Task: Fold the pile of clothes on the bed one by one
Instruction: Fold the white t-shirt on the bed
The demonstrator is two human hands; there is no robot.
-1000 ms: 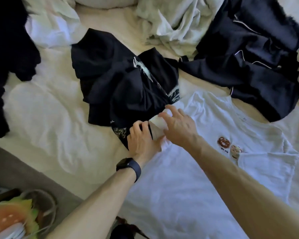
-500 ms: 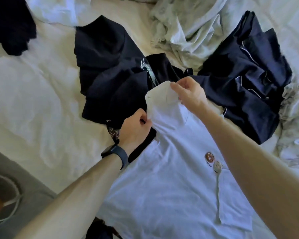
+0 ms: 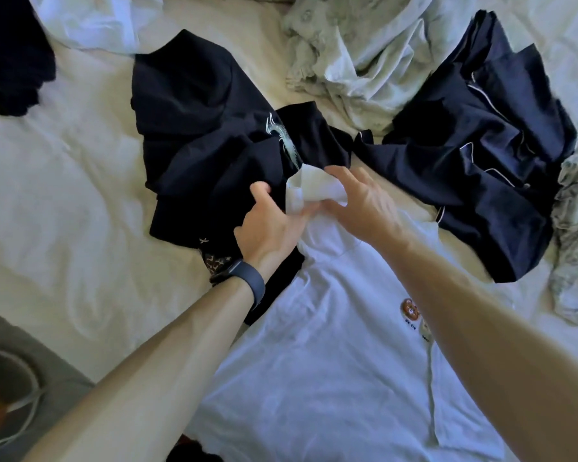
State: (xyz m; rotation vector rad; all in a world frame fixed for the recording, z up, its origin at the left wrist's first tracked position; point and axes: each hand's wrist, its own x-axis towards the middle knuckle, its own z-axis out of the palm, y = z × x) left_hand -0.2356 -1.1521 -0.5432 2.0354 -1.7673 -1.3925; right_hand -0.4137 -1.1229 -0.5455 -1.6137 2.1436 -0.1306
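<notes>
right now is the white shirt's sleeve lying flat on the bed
No, the right hand and left hand hold the sleeve of the white shirt bunched between them.

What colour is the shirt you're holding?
White T-shirt with small brown badges; head view.

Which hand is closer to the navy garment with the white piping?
Right. The right hand holds the white sleeve just beside the navy garment; the left hand is farther, over the black shirt.

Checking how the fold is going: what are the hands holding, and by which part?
Both hold the white T-shirt by one sleeve, lifted and bunched: the right hand pinches its far end, the left hand its near edge.
</notes>
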